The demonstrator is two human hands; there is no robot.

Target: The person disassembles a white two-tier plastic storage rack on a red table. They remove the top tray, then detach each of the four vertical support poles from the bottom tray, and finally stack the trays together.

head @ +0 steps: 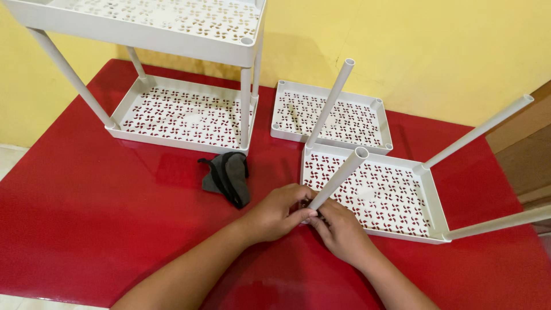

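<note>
A white perforated plastic tray (pixel 402 198) lies on the red table (pixel 86 218) with white tubes standing in its corners. My left hand (pixel 278 211) and my right hand (pixel 338 229) both grip the base of the near-left tube (pixel 341 175), which leans toward me at the tray's near-left corner. Three more tubes rise from the other corners: one at the far left (pixel 333 97), one at the far right (pixel 479 132) and one at the near right (pixel 499 224).
A second loose tray (pixel 333 117) lies behind. A two-tier assembled rack (pixel 178 109) stands at the back left. A dark grey cloth pouch (pixel 228 177) lies left of my hands. A yellow wall runs behind the table.
</note>
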